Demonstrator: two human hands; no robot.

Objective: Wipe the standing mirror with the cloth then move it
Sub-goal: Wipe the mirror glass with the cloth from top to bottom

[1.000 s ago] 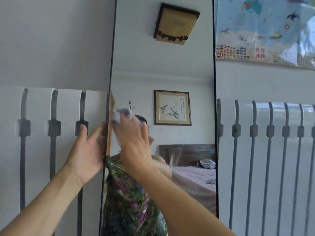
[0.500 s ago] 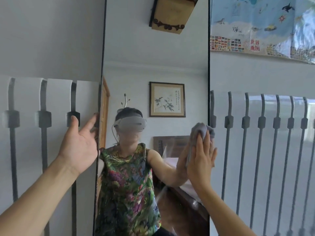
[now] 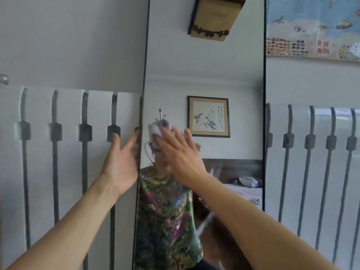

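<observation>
Flat-fingered right hand [image 3: 179,152] presses soft cloth [image 3: 158,129] to the likely fragile standing mirror [image 3: 204,65]; spread fingers [image 3: 131,142] of the left hand [image 3: 120,162] brace its edge.

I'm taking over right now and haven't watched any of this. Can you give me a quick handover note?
Left hand: open, fingers straight, touching the mirror at its left edge.
Right hand: open, flat fingers pressing the cloth on the mirror, left of its centre.
Done: wiping is under way; how much of the mirror is clean cannot be told.
Left: finish wiping, then move the mirror, which stands upright at the wall.
</observation>
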